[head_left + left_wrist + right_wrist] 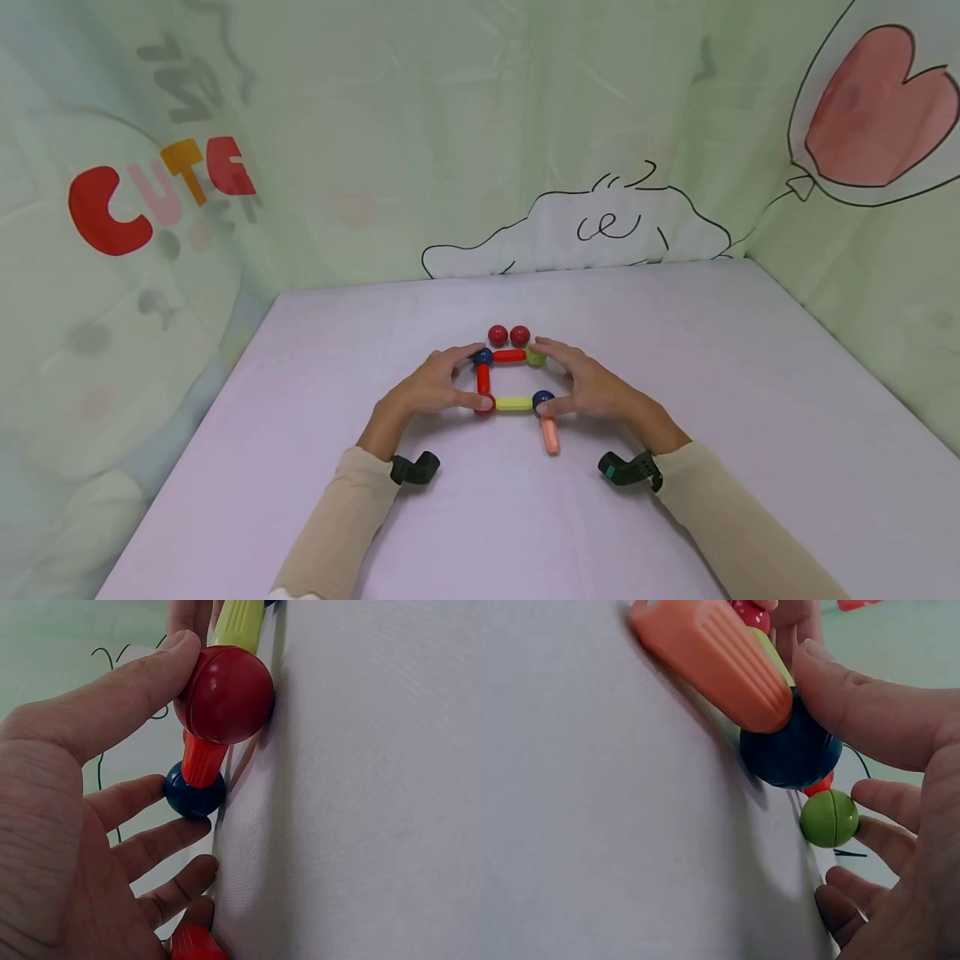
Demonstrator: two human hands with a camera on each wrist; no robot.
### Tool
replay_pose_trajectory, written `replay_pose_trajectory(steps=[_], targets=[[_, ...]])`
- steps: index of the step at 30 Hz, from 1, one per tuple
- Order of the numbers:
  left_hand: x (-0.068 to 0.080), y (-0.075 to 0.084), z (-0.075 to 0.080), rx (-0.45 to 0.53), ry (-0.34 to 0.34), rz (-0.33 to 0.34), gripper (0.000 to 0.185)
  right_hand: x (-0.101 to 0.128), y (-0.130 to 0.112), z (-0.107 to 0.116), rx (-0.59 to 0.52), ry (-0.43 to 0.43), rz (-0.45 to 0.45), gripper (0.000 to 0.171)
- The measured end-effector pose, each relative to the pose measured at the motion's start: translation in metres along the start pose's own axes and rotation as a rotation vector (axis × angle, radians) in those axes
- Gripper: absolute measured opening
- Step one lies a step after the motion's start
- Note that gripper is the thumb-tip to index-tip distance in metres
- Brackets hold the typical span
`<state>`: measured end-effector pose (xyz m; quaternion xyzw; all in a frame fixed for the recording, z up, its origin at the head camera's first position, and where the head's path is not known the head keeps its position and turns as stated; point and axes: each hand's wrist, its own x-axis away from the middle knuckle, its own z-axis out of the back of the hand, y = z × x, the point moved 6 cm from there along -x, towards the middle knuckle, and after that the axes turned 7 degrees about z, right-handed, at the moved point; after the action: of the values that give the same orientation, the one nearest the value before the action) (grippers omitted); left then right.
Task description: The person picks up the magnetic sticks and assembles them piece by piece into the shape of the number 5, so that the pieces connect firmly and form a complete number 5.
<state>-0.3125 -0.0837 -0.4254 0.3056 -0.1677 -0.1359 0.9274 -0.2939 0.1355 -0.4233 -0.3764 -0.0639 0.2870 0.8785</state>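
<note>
Balls and rods form a three-sided frame on the table. My left hand (pixel 429 385) spans its left side, thumb on a red ball (pixel 232 694) and fingertips at a blue ball (pixel 193 796), with a red rod (pixel 483 380) between them. My right hand (pixel 603 385) has its thumb on another blue ball (pixel 791 754) and fingers at a green ball (pixel 829 819). A yellow-green rod (pixel 514 403) joins the near balls; a red rod (pixel 509 356) joins the far ones. From the right-hand blue ball, an orange rod (pixel 551 437) sticks out toward me.
Two red balls (pixel 498 335) sit side by side just behind the frame. Another red rod (pixel 196 945) shows beside the left fingers in the left wrist view. The pale table (pixel 480 525) ends at a printed cloth backdrop (pixel 337 167).
</note>
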Motion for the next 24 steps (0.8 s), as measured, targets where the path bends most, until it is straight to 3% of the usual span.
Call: replay_pose_trajectory(steps=[7, 17, 24], targets=[[-0.001, -0.001, -0.001, -0.004, 0.000, 0.000, 0.090, 0.002, 0.003, 0.000, -0.021, 0.036, 0.005, 0.090], [-0.002, -0.001, -0.003, -0.026, 0.002, -0.010, 0.091, 0.005, 0.007, 0.003, 0.091, 0.110, 0.077, 0.076], [0.006, -0.001, 0.014, 0.025, -0.017, -0.028, 0.089, 0.007, 0.005, 0.002, 0.109, 0.118, 0.073, 0.075]])
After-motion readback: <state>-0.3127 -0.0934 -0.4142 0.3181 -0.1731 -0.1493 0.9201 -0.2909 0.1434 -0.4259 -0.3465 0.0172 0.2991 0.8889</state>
